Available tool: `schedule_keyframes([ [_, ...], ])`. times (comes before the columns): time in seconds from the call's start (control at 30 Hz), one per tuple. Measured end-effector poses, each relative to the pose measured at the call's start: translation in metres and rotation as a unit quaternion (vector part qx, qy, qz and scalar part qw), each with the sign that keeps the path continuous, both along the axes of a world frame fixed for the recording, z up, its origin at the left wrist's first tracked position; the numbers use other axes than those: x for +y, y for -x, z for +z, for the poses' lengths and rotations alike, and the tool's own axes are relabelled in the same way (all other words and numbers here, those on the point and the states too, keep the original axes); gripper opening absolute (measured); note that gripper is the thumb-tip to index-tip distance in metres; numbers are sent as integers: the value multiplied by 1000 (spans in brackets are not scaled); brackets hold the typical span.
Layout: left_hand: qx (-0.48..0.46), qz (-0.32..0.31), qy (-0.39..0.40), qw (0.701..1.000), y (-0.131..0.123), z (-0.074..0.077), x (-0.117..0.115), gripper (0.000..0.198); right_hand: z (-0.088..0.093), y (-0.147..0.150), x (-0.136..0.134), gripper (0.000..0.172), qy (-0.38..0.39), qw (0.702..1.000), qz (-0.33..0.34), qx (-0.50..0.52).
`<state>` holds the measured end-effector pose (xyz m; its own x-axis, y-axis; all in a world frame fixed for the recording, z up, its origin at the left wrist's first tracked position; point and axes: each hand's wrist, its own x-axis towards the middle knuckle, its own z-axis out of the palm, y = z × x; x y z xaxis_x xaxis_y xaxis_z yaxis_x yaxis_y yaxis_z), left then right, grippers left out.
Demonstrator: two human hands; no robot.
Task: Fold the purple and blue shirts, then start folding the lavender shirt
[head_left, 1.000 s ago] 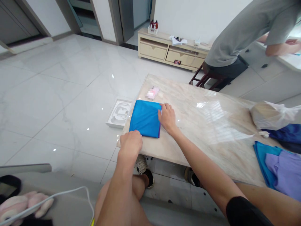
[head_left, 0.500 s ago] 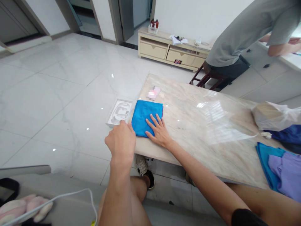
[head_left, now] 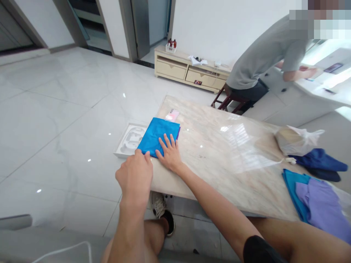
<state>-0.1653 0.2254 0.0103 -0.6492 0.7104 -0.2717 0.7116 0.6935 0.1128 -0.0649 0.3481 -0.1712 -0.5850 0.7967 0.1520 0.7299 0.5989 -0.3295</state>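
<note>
The open right hand presses flat on the blue cloth, so it lies smooth. The curled left hand touches its corner; I cannot tell if it grips.

Nothing readable in this view, not one word or number! Up on the low cabinet the little bottles look to have labels, but they're far too small to make out. Beside them, the papers give us nothing legible either. Down at the drawer front there's a small colourful card, and again, no lettering you could call. The pink item on the table is blurred, so nothing to read there, and the same goes for the dark rectangle on the far white counter, too small and too washed out to tell
</note>
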Motion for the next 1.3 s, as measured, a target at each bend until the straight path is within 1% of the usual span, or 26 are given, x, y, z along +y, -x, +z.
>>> schedule_keyframes([
  [0.1,-5,-5,4,1000,-2,2,1,52,12,-3,2,71,3,1000,13,-21],
  [0.17,-7,-6,2,1000,-3,5,1,53,20,-5,9,69,-17,999,27,-17],
  [0.23,-9,-5,1,1000,-5,7,2,53,24,-9,19,68,-33,998,56,-10],
  [0.3,-10,-2,3,1000,-6,8,3,53,22,-15,28,68,-22,996,90,-16],
  [0.37,-8,-1,2,1000,-6,8,4,53,15,-21,35,68,-1,993,115,-28],
  [0.5,-2,-6,-7,1000,-5,6,3,54,4,-29,40,67,-4,991,134,-24],
  [0.7,-2,-15,-16,1000,-7,7,1,54,4,-31,41,66,-16,990,140,-18],
  [0.97,-15,-32,-10,999,-17,11,6,52,4,-31,39,66,-18,991,134,-6],
  [1.3,-12,-33,-7,999,-18,11,7,52,4,-30,38,65,-24,991,134,-10],
])
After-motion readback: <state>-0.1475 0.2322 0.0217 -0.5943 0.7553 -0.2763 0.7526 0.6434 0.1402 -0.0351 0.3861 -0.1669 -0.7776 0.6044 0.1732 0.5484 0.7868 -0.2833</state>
